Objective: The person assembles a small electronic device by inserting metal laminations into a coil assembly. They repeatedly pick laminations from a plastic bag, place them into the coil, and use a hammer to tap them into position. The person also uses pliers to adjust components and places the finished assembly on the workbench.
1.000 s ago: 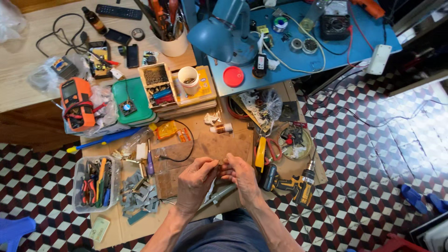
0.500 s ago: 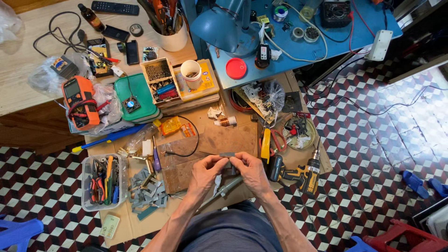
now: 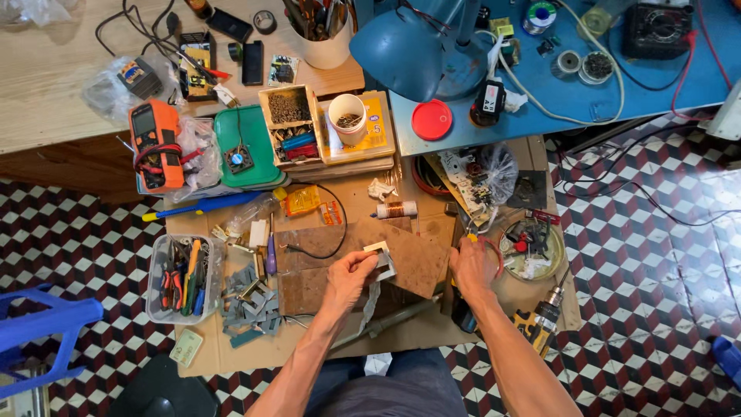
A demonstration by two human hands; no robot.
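My left hand [image 3: 351,276] pinches a small pale square frame-shaped part [image 3: 380,255] over a brown board [image 3: 413,259] on the cardboard work surface. My right hand [image 3: 472,269] rests palm down at the board's right edge, its fingers curled over something I cannot make out. A grey strip [image 3: 369,303] hangs down under the left hand. A pile of grey metal pieces [image 3: 248,301] lies left of the left hand.
A clear box of pliers [image 3: 184,278] sits far left. An orange multimeter [image 3: 157,147], a green tray [image 3: 245,147], a white cup [image 3: 347,117] and a blue lamp [image 3: 417,46] stand behind. A round dish of parts [image 3: 531,249] and a yellow drill [image 3: 539,320] lie right.
My hands were together on the small part; now the right hand has moved away to the board's right edge, and the left hand alone holds the part. The view has shifted.
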